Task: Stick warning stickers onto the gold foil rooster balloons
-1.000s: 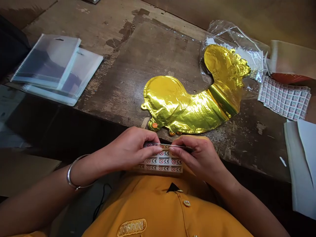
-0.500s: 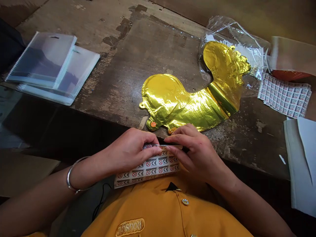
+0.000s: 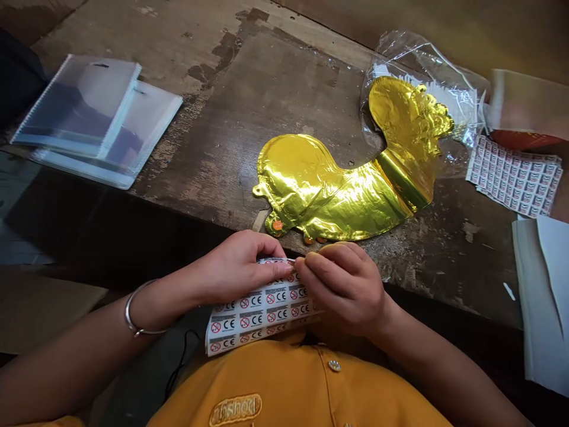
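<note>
My left hand (image 3: 242,267) grips the upper edge of a white sticker sheet (image 3: 262,314), thumb in front and fingers behind. The sheet carries rows of small CE and red warning-sign labels and hangs over my lap. At its upper right edge, my right hand (image 3: 340,281) is closed in a pinch beside the left thumb; whether a label sits between those fingertips is hidden. Just beyond both hands lies a flat gold foil balloon (image 3: 329,190) on the table, partly folded over, with a small orange dot (image 3: 278,225) near its tabs.
Clear plastic bags (image 3: 80,107) lie stacked at the table's left edge. Back right, a crumpled clear bag (image 3: 422,59) with white pieces sits behind the balloon. Another label sheet (image 3: 515,178) and white paper (image 3: 540,296) are at the right. The wooden table (image 3: 213,166) is worn.
My right fingers have closed into a pinch at the sheet's upper edge, and the right hand has turned and come down slightly. The left hand keeps its grip on the sheet.
</note>
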`<state>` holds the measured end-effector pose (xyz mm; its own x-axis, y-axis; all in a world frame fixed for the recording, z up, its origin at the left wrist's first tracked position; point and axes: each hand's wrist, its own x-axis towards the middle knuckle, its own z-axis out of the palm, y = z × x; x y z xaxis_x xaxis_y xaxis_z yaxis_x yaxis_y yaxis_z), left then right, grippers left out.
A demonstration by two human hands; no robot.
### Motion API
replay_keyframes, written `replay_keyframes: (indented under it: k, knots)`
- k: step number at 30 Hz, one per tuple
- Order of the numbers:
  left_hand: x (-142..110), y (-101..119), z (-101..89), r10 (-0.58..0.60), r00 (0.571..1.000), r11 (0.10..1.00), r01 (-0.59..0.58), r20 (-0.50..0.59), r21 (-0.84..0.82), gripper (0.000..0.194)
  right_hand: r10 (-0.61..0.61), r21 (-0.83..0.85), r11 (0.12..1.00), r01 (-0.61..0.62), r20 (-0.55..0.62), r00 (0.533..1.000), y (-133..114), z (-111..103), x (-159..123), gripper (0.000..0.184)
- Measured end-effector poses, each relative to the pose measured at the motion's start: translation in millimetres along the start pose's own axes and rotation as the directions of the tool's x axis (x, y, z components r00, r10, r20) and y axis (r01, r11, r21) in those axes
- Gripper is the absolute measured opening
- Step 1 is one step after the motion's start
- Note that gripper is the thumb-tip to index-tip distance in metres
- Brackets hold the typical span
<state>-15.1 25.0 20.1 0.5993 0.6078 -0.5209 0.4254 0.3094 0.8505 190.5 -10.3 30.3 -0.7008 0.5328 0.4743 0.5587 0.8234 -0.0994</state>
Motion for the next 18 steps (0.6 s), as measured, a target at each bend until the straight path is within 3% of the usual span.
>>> replay_keyframes:
  k: [9,18]
  knots:
    - [0.7,-1.5,-8.8,-0.063,0.982,0.977,0.097,0.176,-0.19,0.029,0.026,0.122,0.992,-0.033,0.058,0.998,3.5,0.8,2.2,0.019]
    - [3.2,-5.9,-10.5,-0.064,0.979,0.969,0.107,0.194,-0.221,0.031,0.003,0.163,0.987,-0.006,0.015,1.0,9.5,4.0,3.8,0.016]
